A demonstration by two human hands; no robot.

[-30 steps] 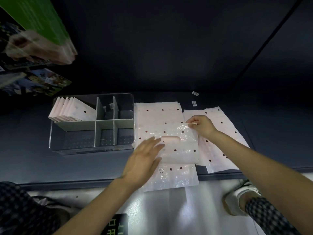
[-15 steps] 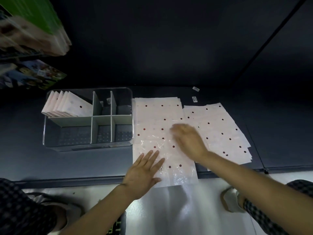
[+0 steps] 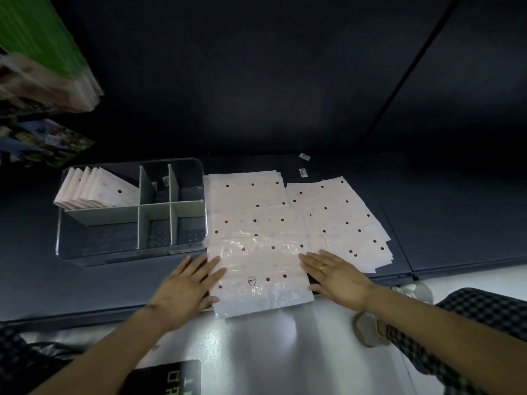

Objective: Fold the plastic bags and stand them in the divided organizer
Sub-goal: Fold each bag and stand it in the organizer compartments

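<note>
A pale pink, dark-dotted plastic bag (image 3: 256,252) is lying flat at the near edge of the dark tabletop (image 3: 456,223), its lower end overhanging. The left hand (image 3: 185,289) and right hand (image 3: 336,276) are pressing on its side edges, fingers straight and spread, gripping nothing. The clear divided organizer (image 3: 131,249) is sitting just left, with folded bags (image 3: 94,189) standing in its far-left compartment.
</note>
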